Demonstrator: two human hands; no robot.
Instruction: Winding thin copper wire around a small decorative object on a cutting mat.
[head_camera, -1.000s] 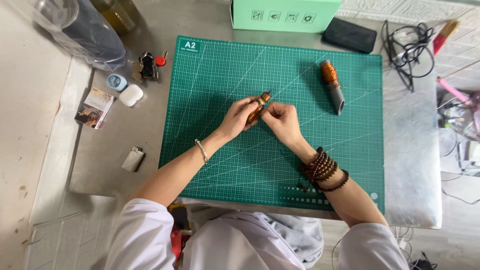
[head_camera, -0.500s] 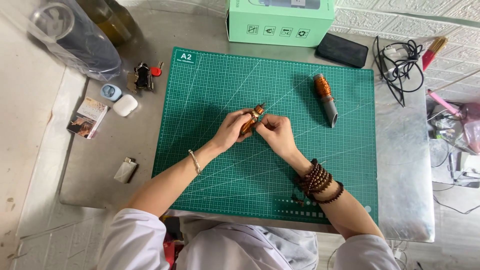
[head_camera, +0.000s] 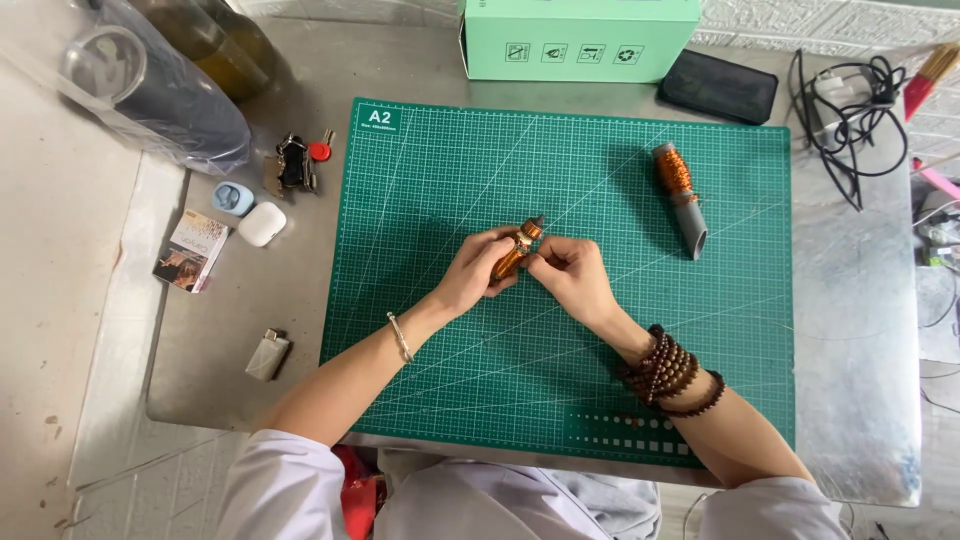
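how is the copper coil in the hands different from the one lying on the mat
The held coil is pinched between left hand and right hand, tilted; the lying coil rests untouched on the green cutting mat. The lying coil shows a long grey tube end; the held one looks slimmer. Both carry copper-coloured winding.

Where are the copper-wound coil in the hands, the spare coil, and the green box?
held coil (head_camera: 512, 255), head view, on its copper winding.
spare coil (head_camera: 676, 175), head view, on its copper-wound end.
green box (head_camera: 580, 40), head view, on its front face.

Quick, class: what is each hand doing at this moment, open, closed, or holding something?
Left hand: closed around the small copper-wound coil, above the green cutting mat.
Right hand: fingers pinched at the same coil's side.
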